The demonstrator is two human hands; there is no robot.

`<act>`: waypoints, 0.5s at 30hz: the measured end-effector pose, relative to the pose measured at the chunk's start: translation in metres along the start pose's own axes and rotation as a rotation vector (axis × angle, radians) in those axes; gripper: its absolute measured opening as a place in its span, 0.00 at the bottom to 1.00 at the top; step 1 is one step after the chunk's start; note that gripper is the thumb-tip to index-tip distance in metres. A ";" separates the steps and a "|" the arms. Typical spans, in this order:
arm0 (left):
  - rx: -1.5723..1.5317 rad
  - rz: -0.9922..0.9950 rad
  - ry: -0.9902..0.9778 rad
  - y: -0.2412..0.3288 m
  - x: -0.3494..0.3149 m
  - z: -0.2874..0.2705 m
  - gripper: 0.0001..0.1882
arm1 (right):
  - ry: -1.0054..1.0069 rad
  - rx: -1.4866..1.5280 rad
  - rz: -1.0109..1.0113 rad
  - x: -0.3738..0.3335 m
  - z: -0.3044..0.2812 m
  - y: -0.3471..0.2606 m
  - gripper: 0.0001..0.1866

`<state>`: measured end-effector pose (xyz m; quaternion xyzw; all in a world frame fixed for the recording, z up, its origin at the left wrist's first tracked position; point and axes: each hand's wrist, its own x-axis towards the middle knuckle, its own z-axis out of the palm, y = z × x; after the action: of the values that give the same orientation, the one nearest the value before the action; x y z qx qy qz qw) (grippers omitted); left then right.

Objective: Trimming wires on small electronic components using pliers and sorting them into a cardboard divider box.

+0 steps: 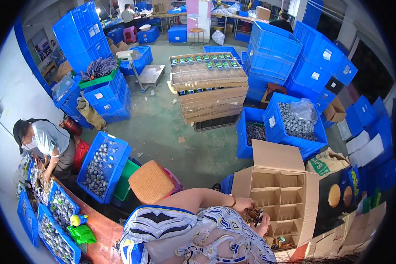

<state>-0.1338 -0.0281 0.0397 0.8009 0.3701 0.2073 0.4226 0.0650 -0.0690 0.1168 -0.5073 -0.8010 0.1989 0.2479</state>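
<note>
My left hand (244, 204), a bracelet round its wrist, is at the left edge of an open cardboard carton (310, 207) with divided compartments. Its fingers are bent together over some small brown and dark pieces (253, 214); what they hold, if anything, is too small to make out. Just nearer, my right hand (262, 225) is closed on a small dark object (258, 217) that sticks up between thumb and fingers. Cardboard dividers (280, 193) split the carton into several cells, and small coloured pieces (279, 243) lie in the nearest one.
An orange-topped stool (152, 182) stands to my left, beside a blue crate (122, 152) of round grey parts. Another person (53, 145) works at the left bench. Stacked cartons (213, 101) stand ahead. More filled crates (273, 121) are beyond my carton, and a sack (325, 163) lies right.
</note>
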 end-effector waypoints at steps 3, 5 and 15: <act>0.059 0.025 0.005 0.000 -0.001 -0.003 0.20 | -0.014 0.005 -0.018 0.000 -0.004 -0.005 0.29; 0.009 -0.005 -0.035 -0.007 0.002 -0.001 0.18 | -0.048 0.017 -0.021 0.007 -0.008 -0.014 0.28; -0.085 -0.136 0.073 0.009 -0.004 -0.005 0.30 | -0.132 0.015 -0.095 0.015 -0.004 -0.019 0.28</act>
<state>-0.1364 -0.0320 0.0499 0.7473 0.4296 0.2226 0.4554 0.0483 -0.0626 0.1343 -0.4525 -0.8373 0.2260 0.2074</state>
